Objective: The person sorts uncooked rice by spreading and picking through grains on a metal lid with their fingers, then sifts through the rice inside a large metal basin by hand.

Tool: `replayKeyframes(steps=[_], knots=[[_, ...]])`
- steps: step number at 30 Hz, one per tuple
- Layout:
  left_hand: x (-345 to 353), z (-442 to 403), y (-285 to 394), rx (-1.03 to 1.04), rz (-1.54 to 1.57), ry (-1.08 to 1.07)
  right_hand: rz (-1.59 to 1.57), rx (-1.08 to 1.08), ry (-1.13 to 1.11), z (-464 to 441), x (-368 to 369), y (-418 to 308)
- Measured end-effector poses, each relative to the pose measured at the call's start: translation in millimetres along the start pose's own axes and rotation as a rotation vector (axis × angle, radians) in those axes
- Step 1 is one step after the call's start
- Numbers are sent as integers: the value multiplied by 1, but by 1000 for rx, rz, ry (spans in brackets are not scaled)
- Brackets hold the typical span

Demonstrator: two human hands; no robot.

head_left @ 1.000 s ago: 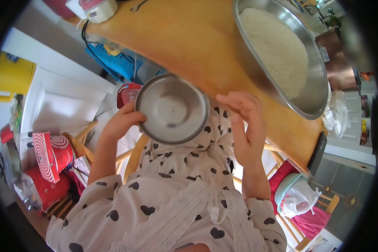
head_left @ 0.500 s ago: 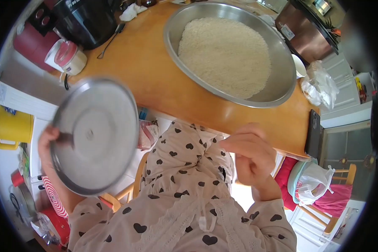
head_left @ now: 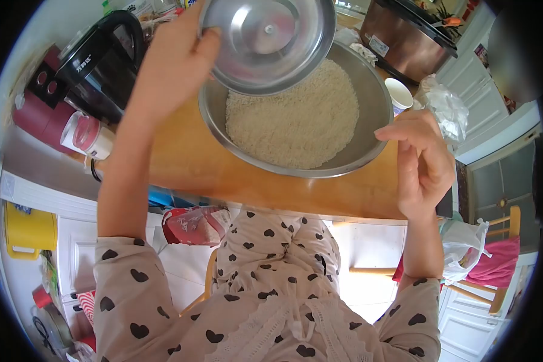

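Note:
My left hand (head_left: 184,60) grips the edge of a round, shiny metal lid (head_left: 268,66) with a small fitting at its centre. The lid is raised over the far left part of a wide steel basin (head_left: 295,171) and hides some of its rim. White rice (head_left: 295,123) lies in the basin. My right hand (head_left: 425,160) is beside the basin's right rim, fingers loosely bent and apart, with nothing visible in it. Whether its fingertip touches the rim I cannot tell.
A black electric kettle (head_left: 99,69) and a pink-lidded jar (head_left: 93,136) stand at the left of the wooden table (head_left: 253,192). Behind the basin on the right are a brown cooker (head_left: 404,39), a white paper cup (head_left: 398,93) and a clear plastic bag (head_left: 443,108).
My left hand has carried the lid from beside the table up and right, over the basin. My right hand has moved up and right, from my lap to the basin's right side.

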State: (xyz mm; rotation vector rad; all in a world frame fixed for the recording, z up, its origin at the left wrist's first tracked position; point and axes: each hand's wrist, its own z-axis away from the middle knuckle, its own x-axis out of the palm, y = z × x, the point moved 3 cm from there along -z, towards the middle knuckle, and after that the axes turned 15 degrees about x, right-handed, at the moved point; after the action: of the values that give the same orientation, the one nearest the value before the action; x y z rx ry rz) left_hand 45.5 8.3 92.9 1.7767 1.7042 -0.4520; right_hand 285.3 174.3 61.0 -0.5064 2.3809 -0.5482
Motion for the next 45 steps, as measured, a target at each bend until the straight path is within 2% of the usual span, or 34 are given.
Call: replayKeyframes(steps=[1, 3, 6, 9, 12, 15, 18, 21, 22, 27, 30, 33, 35, 38, 41, 44, 45], knots=[[9, 1, -1, 57, -47, 15, -17, 41, -18, -2, -1, 4], [20, 5, -7, 16, -36, 51, -49, 127, -56, -5, -1, 12], [32, 15, -35, -161, 147, 202, -12, 335, -254, -10, 4, 21], [42, 19, -58, -31, 312, 488, 5, 523, -590, -15, 14, 22], [49, 30, -65, -109, 444, 522, 19, 411, -905, -15, 28, 21], [55, 44, -76, -194, 577, 522, -130, 601, -1227, -25, 45, 9], [58, 57, -80, -333, 728, 602, -95, 595, -1503, -32, 65, 9], [58, 64, -76, -377, 724, 754, -89, 538, -1596, -32, 82, 14], [57, 66, -80, -334, 705, 766, -103, 542, -1626, -32, 87, 17], [54, 67, -83, -378, 715, 819, -63, 592, -1793, -30, 109, 25], [51, 66, -87, -430, 636, 791, 96, 656, -1800, -33, 118, 40], [52, 67, -85, -463, 636, 784, -88, 700, -1506, -41, 110, 62], [53, 69, -91, -449, 666, 790, -209, 847, -1370, -56, 99, 68], [54, 68, -88, -455, 673, 812, -213, 957, -1203, -64, 77, 83], [54, 69, -91, -418, 674, 802, -77, 897, -1097, -64, 58, 91], [54, 70, -91, -441, 661, 809, 140, 799, -1163, -62, 49, 79], [54, 69, -91, -439, 659, 806, 127, 751, -1191, -59, 48, 76]])
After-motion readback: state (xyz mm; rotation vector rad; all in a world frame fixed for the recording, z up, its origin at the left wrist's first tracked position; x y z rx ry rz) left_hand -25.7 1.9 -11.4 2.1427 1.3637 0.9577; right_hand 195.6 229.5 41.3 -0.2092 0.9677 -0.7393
